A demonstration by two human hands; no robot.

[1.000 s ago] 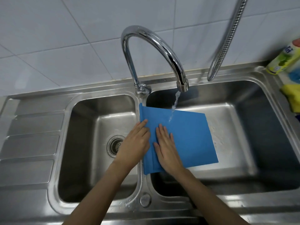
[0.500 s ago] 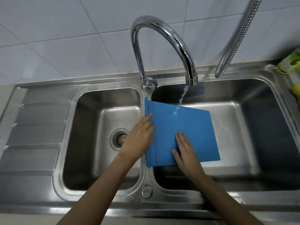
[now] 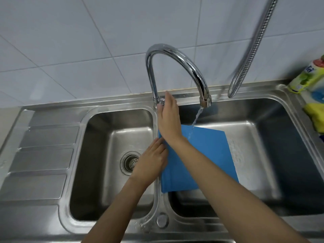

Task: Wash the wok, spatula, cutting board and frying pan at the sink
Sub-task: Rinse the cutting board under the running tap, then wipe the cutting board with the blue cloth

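Two basins in one stainless double sink (image 3: 228, 92), ribbed drainboard (image 3: 43, 155) at frame left. One blue cutting board (image 3: 206, 155), centre frame, tilted over the right basin (image 3: 289, 155), its left edge on the divider between basins. One chrome gooseneck faucet (image 3: 184, 62), thin stream running from its spout onto the board's upper edge. Left basin (image 3: 98, 163): one round drain strainer (image 3: 130, 163), nothing else in it. Left hand (image 3: 152, 163) grips the board's left edge, fingers together and curled on it. Right hand (image 3: 169, 118) reaches up to the faucet base, fingers together against the knob; can't tell if they clamp it. One flexible metal hose (image 3: 252, 48) upper right. Far right edge: one green-and-white bottle (image 3: 308, 78), label unreadable, and one yellow cloth (image 3: 315, 114).
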